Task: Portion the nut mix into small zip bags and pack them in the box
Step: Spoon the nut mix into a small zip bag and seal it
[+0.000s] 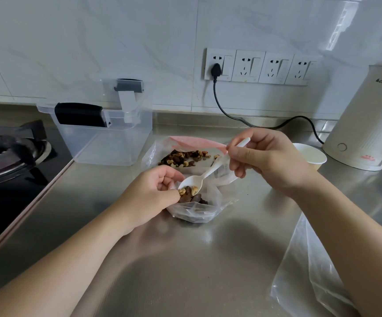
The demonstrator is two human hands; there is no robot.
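Note:
My left hand pinches the mouth of a small clear zip bag lying on the steel counter, with dark nuts inside. My right hand grips the handle of a white plastic spoon, tilted down so its bowl, loaded with nuts, sits at the bag's opening. Behind them lies the large clear bag with a pink zip strip, holding the nut mix. A clear plastic box with black latches stands open at the back left.
A gas stove is at the left beyond the counter's edge. A white kettle stands at the right, with its black cord plugged into the wall sockets. A white paper cup sits by the kettle. Clear empty bags lie at the lower right.

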